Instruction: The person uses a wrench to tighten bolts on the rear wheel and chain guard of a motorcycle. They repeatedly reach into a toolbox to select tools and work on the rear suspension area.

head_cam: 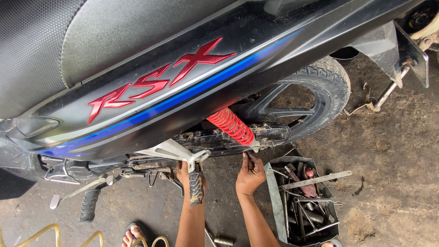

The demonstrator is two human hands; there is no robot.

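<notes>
Under the red spring (231,125), right hand (249,175)

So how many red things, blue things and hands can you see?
Red: 2, the coil spring and the raised letters on the side panel
Blue: 1, the stripe along the panel
Hands: 2, left hand and right hand
Total: 5
</notes>
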